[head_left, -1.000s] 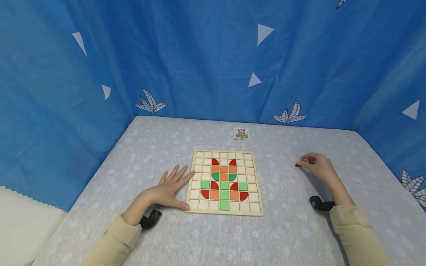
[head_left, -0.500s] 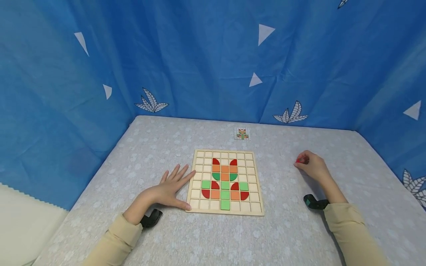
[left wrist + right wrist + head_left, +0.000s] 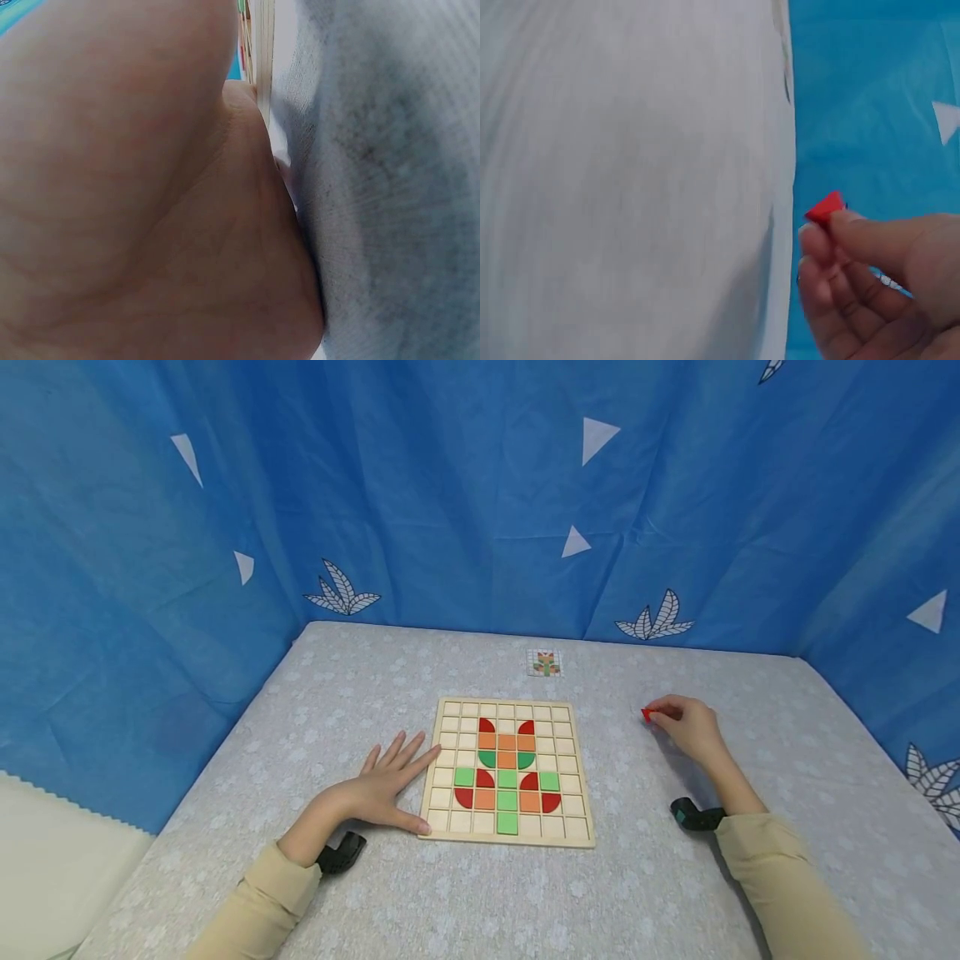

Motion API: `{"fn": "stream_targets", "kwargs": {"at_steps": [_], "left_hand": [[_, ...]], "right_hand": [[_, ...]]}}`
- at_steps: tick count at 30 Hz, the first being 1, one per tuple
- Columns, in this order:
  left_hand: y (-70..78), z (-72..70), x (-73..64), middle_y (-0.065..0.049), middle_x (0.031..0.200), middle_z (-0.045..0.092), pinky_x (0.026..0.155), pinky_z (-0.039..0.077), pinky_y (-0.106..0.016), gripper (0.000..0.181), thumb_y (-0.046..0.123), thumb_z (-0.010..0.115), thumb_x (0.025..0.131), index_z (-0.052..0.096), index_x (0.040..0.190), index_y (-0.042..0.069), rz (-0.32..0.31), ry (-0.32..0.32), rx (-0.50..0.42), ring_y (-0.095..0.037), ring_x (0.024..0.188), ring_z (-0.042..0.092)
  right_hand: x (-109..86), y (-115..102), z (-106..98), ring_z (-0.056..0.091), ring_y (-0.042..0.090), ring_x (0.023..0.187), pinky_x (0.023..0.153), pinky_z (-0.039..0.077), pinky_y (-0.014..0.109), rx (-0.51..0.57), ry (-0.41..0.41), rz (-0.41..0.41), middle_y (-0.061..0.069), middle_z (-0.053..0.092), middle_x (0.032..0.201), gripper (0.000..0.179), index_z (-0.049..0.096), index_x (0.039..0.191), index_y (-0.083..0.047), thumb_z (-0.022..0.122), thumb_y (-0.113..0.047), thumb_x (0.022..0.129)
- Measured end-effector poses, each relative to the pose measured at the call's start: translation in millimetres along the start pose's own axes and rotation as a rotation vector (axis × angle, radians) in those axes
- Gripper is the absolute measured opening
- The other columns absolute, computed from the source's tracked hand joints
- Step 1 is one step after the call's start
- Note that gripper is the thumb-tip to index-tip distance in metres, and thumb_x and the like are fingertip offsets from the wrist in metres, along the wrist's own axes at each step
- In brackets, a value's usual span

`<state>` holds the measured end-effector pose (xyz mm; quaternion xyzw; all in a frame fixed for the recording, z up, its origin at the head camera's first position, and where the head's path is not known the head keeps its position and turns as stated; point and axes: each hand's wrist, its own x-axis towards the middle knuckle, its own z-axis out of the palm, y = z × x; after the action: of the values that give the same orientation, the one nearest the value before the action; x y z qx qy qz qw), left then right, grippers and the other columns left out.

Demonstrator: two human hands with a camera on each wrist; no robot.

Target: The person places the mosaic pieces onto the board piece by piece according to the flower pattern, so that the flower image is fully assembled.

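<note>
My right hand (image 3: 688,725) pinches a small red triangular piece (image 3: 826,207) between thumb and fingertips, over the cloth to the right of the board. Spread fingers of my left hand (image 3: 382,789) lie flat at the left edge of a wooden grid board (image 3: 564,832), thumb and a fingertip at its rim. Red quarter rounds, orange squares, green quarter rounds and light green squares (image 3: 507,800) fill some of its cells in a flower-like pattern. In the left wrist view the palm covers most of the picture, with the board's edge showing behind it.
A small card (image 3: 544,662) printed with a coloured flower pattern on a grid lies behind the board. Pale patterned cloth (image 3: 360,681) covers the table. Blue curtains (image 3: 450,485) hang along its back and sides.
My right hand has lifted the red triangular piece and moved left with it, closer to the board. The left hand and the board have stayed in place.
</note>
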<state>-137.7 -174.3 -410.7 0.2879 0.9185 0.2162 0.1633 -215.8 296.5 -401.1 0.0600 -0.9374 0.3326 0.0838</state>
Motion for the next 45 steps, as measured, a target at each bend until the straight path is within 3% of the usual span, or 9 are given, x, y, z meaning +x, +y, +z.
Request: {"fn": "stream_targets", "kwargs": {"at_steps": [9, 16, 19, 28, 45], "left_hand": [[-0.3, 0.0, 0.9, -0.015, 0.154, -0.004, 0.102, -0.008, -0.060, 0.110, 0.062, 0.071, 0.071, 0.013, 0.152, 0.014, -0.007, -0.006, 0.008, -0.036, 0.137, -0.014], [0.0, -1.0, 0.2, -0.015, 0.155, -0.004, 0.102, -0.008, -0.060, 0.111, 0.062, 0.071, 0.071, 0.012, 0.152, 0.014, -0.005, 0.000, 0.012, -0.037, 0.137, -0.013], [-0.1, -0.9, -0.1, -0.015, 0.155, -0.003, 0.102, -0.008, -0.060, 0.111, 0.062, 0.071, 0.071, 0.013, 0.152, 0.014, -0.005, 0.003, 0.011, -0.037, 0.137, -0.013], [0.6, -0.6, 0.1, -0.015, 0.155, -0.004, 0.102, -0.008, -0.061, 0.111, 0.062, 0.070, 0.071, 0.013, 0.152, 0.015, -0.015, -0.004, 0.015, -0.036, 0.137, -0.013], [1.6, -1.4, 0.4, -0.014, 0.155, -0.004, 0.102, -0.007, -0.061, 0.111, 0.063, 0.071, 0.070, 0.013, 0.152, 0.015, -0.023, -0.006, 0.020, -0.035, 0.137, -0.014]], "right_hand": [[36.4, 19, 49, 0.063, 0.013, 0.071, 0.059, 0.051, 0.021, 0.164, 0.023, -0.033, 0.007, 0.067, 0.088, 0.024, 0.070, 0.097, -0.007, 0.067, -0.029, 0.088], [25.8, -64, 50, 0.064, 0.022, 0.075, 0.067, 0.054, 0.032, 0.344, -0.114, 0.013, 0.015, 0.067, 0.090, 0.018, 0.068, 0.098, 0.002, 0.066, -0.013, 0.089], [24.6, -87, 55, 0.064, 0.024, 0.076, 0.071, 0.054, 0.038, 0.384, -0.179, 0.008, 0.015, 0.067, 0.090, 0.016, 0.067, 0.098, 0.004, 0.065, -0.009, 0.089], [29.9, -114, 84, 0.065, 0.026, 0.076, 0.069, 0.054, 0.036, 0.374, -0.266, -0.046, 0.014, 0.067, 0.086, 0.012, 0.068, 0.096, 0.006, 0.063, -0.003, 0.089], [36.4, -123, 102, 0.063, 0.021, 0.071, 0.061, 0.051, 0.031, 0.315, -0.325, -0.047, 0.008, 0.067, 0.078, 0.010, 0.069, 0.093, 0.002, 0.064, -0.006, 0.090]]}}
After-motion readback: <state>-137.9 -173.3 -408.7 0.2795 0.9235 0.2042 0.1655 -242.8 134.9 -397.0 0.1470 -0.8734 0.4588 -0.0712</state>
